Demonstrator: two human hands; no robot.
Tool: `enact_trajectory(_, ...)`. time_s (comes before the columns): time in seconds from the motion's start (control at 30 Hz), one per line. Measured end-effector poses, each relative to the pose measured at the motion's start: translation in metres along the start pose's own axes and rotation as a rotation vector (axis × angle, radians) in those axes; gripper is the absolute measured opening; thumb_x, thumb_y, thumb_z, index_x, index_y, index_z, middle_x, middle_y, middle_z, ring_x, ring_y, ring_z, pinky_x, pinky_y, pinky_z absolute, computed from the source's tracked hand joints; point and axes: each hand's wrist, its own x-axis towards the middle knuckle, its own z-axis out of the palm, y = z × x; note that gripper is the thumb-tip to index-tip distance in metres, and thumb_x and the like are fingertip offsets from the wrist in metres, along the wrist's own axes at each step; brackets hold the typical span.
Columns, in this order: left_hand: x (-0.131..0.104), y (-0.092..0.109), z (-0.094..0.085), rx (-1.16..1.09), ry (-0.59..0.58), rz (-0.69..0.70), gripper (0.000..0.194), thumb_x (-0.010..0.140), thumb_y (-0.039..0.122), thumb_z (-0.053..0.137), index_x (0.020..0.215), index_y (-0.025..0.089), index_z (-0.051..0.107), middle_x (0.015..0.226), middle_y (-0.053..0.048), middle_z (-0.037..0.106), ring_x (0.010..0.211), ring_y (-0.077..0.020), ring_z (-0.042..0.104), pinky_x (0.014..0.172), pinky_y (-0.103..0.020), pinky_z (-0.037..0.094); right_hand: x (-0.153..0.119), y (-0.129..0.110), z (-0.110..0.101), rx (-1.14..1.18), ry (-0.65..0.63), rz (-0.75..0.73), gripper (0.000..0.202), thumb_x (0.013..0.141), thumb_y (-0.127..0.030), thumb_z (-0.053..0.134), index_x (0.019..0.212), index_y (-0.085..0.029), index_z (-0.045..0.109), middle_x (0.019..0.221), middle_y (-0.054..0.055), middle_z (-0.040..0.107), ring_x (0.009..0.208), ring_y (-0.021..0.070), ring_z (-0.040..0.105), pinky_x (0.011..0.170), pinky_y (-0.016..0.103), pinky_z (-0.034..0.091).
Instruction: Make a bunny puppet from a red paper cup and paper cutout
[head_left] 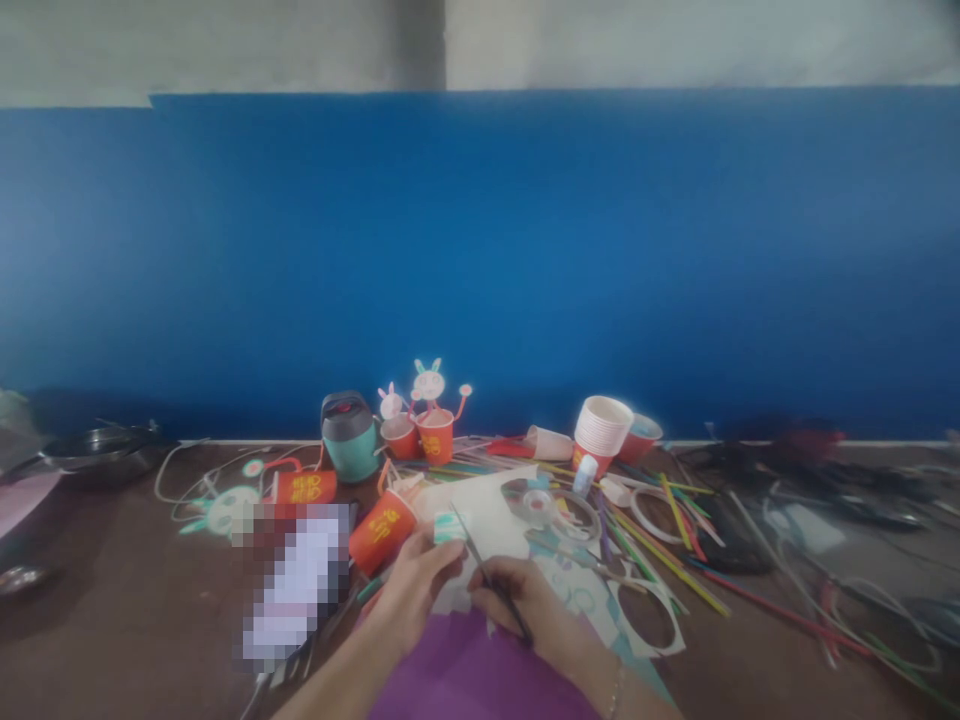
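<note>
My left hand (417, 580) pinches a small piece of white paper (450, 527) with green marks on it. In my right hand (517, 595) is a pair of scissors (480, 563), the blades pointing up and left beside that paper. Whether the blades touch the paper I cannot tell. Under both hands lie white paper sheets (487, 500), and a purple sheet (480, 670) spreads nearest to me. A red paper cup (382, 530) lies tipped on its side just left of my left hand.
Behind stand a green-and-grey flask (350, 440), cups with paper rabbit figures (430, 385) and a stack of paper cups (602, 430). A phone (300, 585) lies left. Tape rolls (577, 515) and colored pipe cleaners (667, 560) spread to the right. A blue panel (480, 260) rises behind.
</note>
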Motion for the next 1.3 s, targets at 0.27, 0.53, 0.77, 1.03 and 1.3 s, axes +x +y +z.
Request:
enact_trajectory(0.27, -0.003, -0.003, 0.001, 0.023, 0.037, 0.018, 0.033, 0.055, 0.035, 0.084, 0.070, 0.014, 0.064, 0.067, 0.000, 0.061, 0.062, -0.0106, 0.052, 0.063, -0.021, 0.043, 0.004, 0.012, -0.002, -0.054, 0.019, -0.003, 0.016, 0.072, -0.033, 0.060, 0.069, -0.017, 0.056, 0.048, -0.009, 0.039, 0.042, 0.0054, 0.029, 0.042, 0.020, 0.022)
enact_trajectory(0.53, 0.003, -0.001, -0.004, 0.165, -0.002, 0.044, 0.028, 0.060, 0.033, 0.079, 0.070, 0.014, 0.061, 0.061, 0.001, 0.057, 0.057, -0.0104, 0.048, 0.052, -0.020, 0.037, 0.003, 0.011, -0.002, -0.060, 0.018, 0.068, 0.016, 0.072, -0.033, 0.060, 0.075, -0.017, 0.059, 0.045, -0.009, 0.040, 0.039, 0.0055, 0.031, 0.040, 0.020, 0.022)
enact_trajectory(0.77, 0.002, 0.003, -0.004, 0.186, -0.030, 0.042, 0.027, 0.060, 0.033, 0.077, 0.069, 0.014, 0.060, 0.060, 0.001, 0.056, 0.056, -0.0097, 0.046, 0.053, -0.020, 0.036, 0.002, 0.009, -0.001, -0.021, 0.015, 0.044, 0.012, 0.070, -0.029, 0.061, 0.070, -0.017, 0.059, 0.046, -0.009, 0.041, 0.041, 0.0048, 0.030, 0.041, 0.020, 0.023)
enact_trajectory(1.03, 0.007, 0.005, -0.008, 0.219, -0.073, 0.057, 0.024, 0.061, 0.031, 0.076, 0.068, 0.013, 0.063, 0.060, 0.001, 0.057, 0.058, -0.0099, 0.047, 0.058, -0.021, 0.038, 0.004, 0.016, -0.003, 0.040, -0.005, 0.047, 0.011, 0.071, -0.028, 0.062, 0.070, -0.017, 0.060, 0.042, -0.011, 0.035, 0.037, 0.0041, 0.025, 0.040, 0.020, 0.023)
enact_trajectory(1.3, 0.006, 0.004, -0.007, 0.151, -0.032, 0.050, 0.027, 0.059, 0.035, 0.080, 0.070, 0.014, 0.066, 0.063, 0.000, 0.060, 0.061, -0.0109, 0.050, 0.061, -0.021, 0.039, 0.005, 0.015, -0.005, -0.022, 0.009, 0.054, 0.019, 0.070, -0.035, 0.067, 0.072, -0.016, 0.061, 0.048, -0.009, 0.040, 0.042, 0.0044, 0.031, 0.042, 0.019, 0.024)
